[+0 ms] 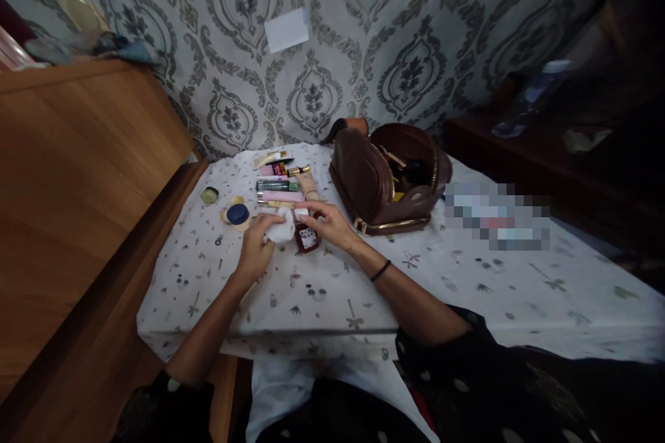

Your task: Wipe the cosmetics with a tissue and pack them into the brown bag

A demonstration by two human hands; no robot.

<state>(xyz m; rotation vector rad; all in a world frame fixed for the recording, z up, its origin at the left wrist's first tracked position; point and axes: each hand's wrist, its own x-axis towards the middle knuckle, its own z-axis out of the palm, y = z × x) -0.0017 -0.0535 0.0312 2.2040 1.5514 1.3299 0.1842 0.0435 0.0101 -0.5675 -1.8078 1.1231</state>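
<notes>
A crumpled white tissue (pixel 282 227) is pinched in my left hand (pixel 255 243), close to the middle of the table. Just right of it, my right hand (pixel 332 225) has its fingers at the white cap of a small dark red bottle (pixel 307 238) with a pale label. The bottle stands nearly upright, and the tissue is right beside it. Behind my hands lie a pink tube (pixel 281 196), a dark green tube (pixel 276 185) and several other cosmetic tubes. A blue-lidded jar (pixel 238 216) sits left of my left hand.
A brown leather toiletry bag (pixel 364 180) stands unzipped at right, with items inside. The table's patterned white cloth (pixel 312 304) hangs over the front edge. A small green-lidded jar (pixel 209 195) is at far left. A wooden cabinet (pixel 88 166) borders the left; a clear bottle (pixel 533 100) stands at far right.
</notes>
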